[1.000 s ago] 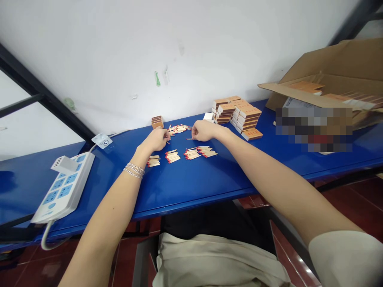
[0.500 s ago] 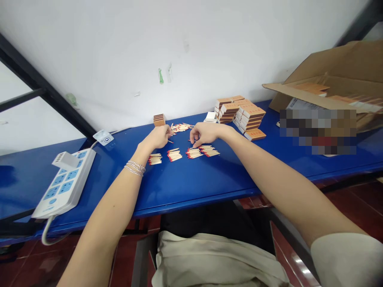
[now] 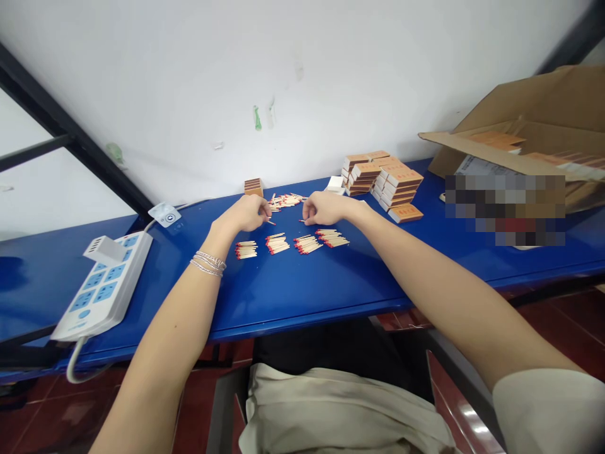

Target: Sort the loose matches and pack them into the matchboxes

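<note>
My left hand (image 3: 253,213) is closed in a pinch on a matchstick (image 3: 271,222), left of a loose heap of red-tipped matches (image 3: 286,202). Across from it, my right hand (image 3: 324,209) pinches another matchstick, whose red tip pokes out to the left of the fingers. Nearer to me, matches lie in a row of small bundles: a leftmost bundle (image 3: 246,250), a second bundle (image 3: 277,244), a third bundle (image 3: 307,244) and a rightmost bundle (image 3: 333,238). Their red heads point mostly left. Both hands hover just above the blue table (image 3: 302,284).
Stacked matchboxes (image 3: 397,183) stand at the back right, with a small matchbox pile (image 3: 253,186) by the wall. Further right sits an open cardboard box (image 3: 501,151) holding more boxes. A white power strip (image 3: 106,284) and its cable lie on the left.
My right hand has drawn slightly back from the third bundle, uncovering its far end. My left hand has shifted a little left and down, with its matchstick still pinched.
</note>
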`<state>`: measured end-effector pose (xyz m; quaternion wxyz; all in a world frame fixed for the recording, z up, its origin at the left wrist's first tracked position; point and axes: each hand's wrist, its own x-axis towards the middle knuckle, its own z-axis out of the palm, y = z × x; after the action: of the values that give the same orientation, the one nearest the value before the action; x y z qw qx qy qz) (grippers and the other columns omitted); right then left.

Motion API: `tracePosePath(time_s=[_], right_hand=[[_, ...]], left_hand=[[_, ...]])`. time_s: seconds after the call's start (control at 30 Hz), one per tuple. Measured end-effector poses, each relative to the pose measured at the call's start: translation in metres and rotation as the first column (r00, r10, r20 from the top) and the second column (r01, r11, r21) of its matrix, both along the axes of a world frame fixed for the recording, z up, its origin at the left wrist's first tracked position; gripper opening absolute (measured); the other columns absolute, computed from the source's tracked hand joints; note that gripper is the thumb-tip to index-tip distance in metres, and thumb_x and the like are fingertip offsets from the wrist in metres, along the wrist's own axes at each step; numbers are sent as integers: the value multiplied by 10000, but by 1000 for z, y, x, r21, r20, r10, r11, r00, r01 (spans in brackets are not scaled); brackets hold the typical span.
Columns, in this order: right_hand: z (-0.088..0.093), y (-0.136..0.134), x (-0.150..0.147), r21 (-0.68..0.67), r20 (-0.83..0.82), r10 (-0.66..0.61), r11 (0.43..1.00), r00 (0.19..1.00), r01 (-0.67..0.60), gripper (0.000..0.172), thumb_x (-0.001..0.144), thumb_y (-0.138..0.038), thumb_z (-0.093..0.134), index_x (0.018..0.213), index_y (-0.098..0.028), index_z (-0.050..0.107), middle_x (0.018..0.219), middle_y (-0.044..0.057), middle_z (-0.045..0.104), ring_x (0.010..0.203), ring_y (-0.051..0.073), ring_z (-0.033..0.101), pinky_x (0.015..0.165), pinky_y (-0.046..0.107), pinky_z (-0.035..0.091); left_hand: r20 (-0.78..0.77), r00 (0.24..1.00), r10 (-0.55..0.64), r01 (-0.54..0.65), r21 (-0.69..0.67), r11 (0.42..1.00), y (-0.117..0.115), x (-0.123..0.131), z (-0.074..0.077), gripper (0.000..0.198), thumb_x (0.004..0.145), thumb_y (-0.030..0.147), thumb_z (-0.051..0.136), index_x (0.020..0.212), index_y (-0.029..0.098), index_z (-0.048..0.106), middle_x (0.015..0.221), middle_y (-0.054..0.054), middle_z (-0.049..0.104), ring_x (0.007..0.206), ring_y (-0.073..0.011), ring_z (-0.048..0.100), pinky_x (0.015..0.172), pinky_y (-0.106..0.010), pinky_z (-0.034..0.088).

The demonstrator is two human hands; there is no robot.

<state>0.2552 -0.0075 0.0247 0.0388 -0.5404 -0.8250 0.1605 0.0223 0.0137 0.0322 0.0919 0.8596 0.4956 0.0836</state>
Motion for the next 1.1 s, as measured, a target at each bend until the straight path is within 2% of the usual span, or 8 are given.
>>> tracePosePath(time_s=[0.1,0.27,0.43,0.6,0.77,0.83,0.97,1.1], right_hand=[[-1,-1,-3,-1,-4,8,1000,1000,-8,150,743,-141,676,870,-167,752,917,61,762,799,175,679,649,229,452],[-8,-4,-13,69,-70,19,998,997,-14,153,735,-126,649,849,-169,743,915,61,759,779,170,667,648,227,443],[-17,-7,-33,126,-211,130,987,969,-105,221,718,-64,587,851,-134,749,840,59,755,712,144,642,618,212,435],[-23,-7,-50,190,-278,227,965,933,-179,318,698,4,539,891,-108,765,842,61,752,706,127,624,641,200,434],[-18,-13,-54,149,-297,267,961,917,-231,335,727,0,534,928,-119,773,814,39,744,662,112,601,619,200,415],[-16,-14,-54,183,-313,253,962,915,-204,301,742,-18,551,918,-125,771,823,38,743,676,115,608,643,205,422],[-18,-10,-55,304,-314,139,952,939,-39,169,781,-137,637,906,-143,749,846,46,740,729,143,626,700,241,432],[-27,-2,-61,340,-320,109,941,941,6,186,773,-268,713,913,-148,732,876,58,739,795,170,641,714,258,437]], left_hand=[[-38,999,8,-9,-28,1000,1,-4,2,195,717,130,632,880,176,729,855,-60,733,736,-187,646,712,-308,484],[-62,998,7,-11,-62,998,-1,-2,0,207,710,124,614,868,177,737,844,-59,737,765,-197,656,732,-298,493],[-132,991,37,-47,-73,996,-2,2,-1,235,707,79,577,868,179,716,903,-64,742,815,-195,662,724,-268,493],[-244,968,52,-84,-119,989,0,3,0,300,707,70,520,919,191,693,1023,-67,737,918,-203,668,767,-255,490],[-269,962,45,-86,-141,986,0,1,0,302,699,73,499,908,189,683,1016,-65,738,937,-211,662,766,-250,478],[-266,964,31,-70,-141,988,1,0,0,286,699,78,495,889,187,679,985,-67,737,915,-214,658,754,-259,470],[-248,969,2,-38,-140,989,2,-2,1,239,705,91,498,853,187,659,955,-61,730,861,-205,638,710,-262,443],[-179,983,-45,19,-146,989,1,-1,3,157,746,132,496,797,178,637,866,-60,711,754,-190,601,658,-270,417]])
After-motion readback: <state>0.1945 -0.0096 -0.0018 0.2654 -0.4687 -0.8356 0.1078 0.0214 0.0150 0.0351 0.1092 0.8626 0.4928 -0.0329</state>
